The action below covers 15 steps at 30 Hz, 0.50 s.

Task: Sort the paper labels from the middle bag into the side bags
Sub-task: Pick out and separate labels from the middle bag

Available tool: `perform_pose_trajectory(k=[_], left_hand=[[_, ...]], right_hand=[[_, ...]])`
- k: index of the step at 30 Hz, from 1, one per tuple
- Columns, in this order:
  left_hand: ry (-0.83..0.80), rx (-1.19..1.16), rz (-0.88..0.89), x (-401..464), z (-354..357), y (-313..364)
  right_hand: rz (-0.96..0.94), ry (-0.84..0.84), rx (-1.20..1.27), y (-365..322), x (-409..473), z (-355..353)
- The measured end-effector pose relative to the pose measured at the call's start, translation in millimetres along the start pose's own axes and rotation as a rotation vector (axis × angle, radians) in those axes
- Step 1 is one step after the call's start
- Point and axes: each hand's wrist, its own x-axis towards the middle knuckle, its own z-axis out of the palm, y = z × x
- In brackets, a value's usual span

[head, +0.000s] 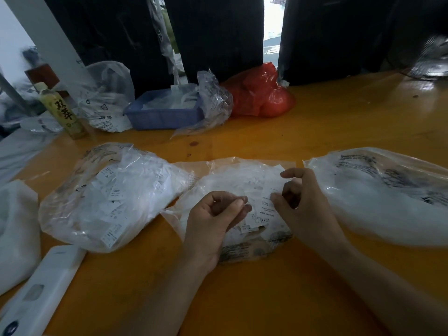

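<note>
Three clear plastic bags lie in a row on the orange table. The middle bag (232, 180) holds white paper labels. Both my hands are over it. My left hand (213, 221) pinches the left edge of a printed label (263, 204) between thumb and fingers. My right hand (303, 202) pinches the same label's right edge, index finger raised. The left bag (109, 197) is full of white labels. The right bag (378, 197) looks white inside; its contents are blurred.
A white flat device (41, 292) lies at the front left beside a white bag (14, 234). Behind stand a yellow-green bottle (60, 110), a blue basket (164, 112), loose clear bags (106, 95) and a red bag (261, 93). Dark cloth hangs at the back.
</note>
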Motion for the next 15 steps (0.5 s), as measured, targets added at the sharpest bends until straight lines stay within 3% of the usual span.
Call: perform_pose_trajectory(k=[6, 15], left_hand=[[-0.021, 0.022, 0.002, 1.3, 1.1, -2.4], [-0.051, 0.089, 0.058, 2.5, -3.8, -3.9]], right_hand=[[0.038, 0.019, -0.014, 0.6, 1.9, -3.1], [0.058, 0.027, 0.186, -9.0, -0.6, -8.4]])
